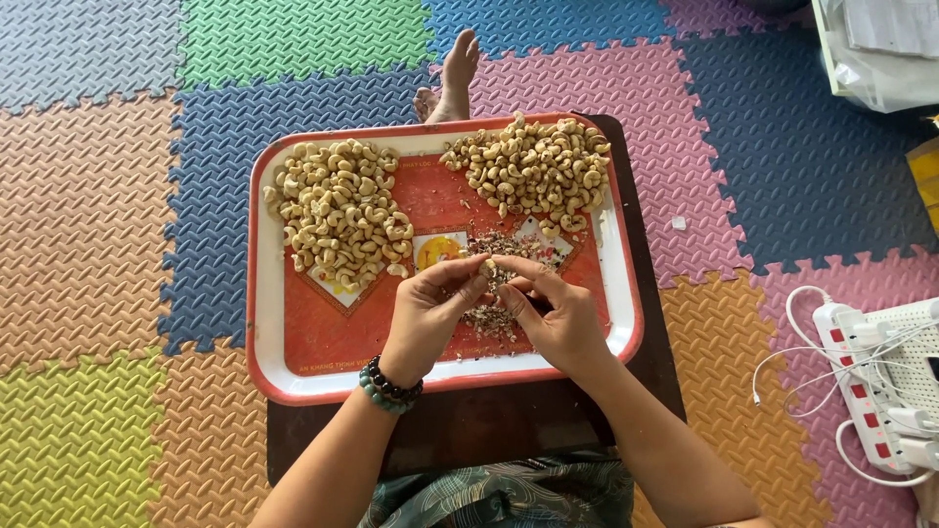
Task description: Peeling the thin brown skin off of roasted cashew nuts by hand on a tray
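Pinching a single cashew (489,265) between the fingertips of my left hand (427,315) and right hand (559,315), I hold it clamped above the middle of the red tray (293,332). Peel scraps (494,318) lie just beneath, with one cashew heap (337,210) far left and another heap (533,166) far right.

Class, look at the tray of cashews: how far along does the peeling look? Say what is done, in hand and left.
Done: a scatter of skin flakes lies mid-tray, so some nuts are peeled. In hand: left hand and right hand pinch one cashew together. Left: two piles remain, a left pile and a right pile on the red tray; which is finished, I cannot tell.
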